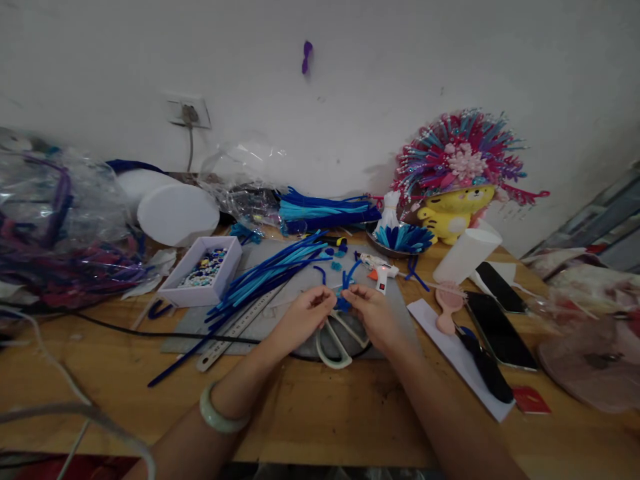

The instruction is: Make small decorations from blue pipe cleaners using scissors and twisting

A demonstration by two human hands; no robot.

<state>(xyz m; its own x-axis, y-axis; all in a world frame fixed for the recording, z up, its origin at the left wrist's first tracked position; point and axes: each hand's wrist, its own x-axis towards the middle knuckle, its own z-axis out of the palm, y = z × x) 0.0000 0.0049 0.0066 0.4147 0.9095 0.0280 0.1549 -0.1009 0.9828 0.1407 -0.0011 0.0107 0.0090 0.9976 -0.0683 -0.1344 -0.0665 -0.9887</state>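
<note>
My right hand (373, 315) is closed, its fingertips pinching a short bent blue pipe cleaner (351, 270) that sticks up above them. Just to its left, my left hand (306, 312) has thumb and fingers pressed together; whatever lies between them is too small to make out. A dark blue curved piece (321, 272) shows just beyond the left fingertips. Below both hands lie scissors with pale handles (334, 348), their blades hidden. A white and orange glue gun (381, 272) rests beyond my right hand. Long blue pipe cleaners (270, 273) spread across the grey mat (300, 257).
A white box of beads (193, 300) and a metal ruler (235, 333) are at left, with a black cable crossing. At right are a bowl of blue tufts (403, 240), a white cylinder (465, 257), a pink brush (449, 303) and a phone (501, 330). A colourful headdress (463, 150) stands behind.
</note>
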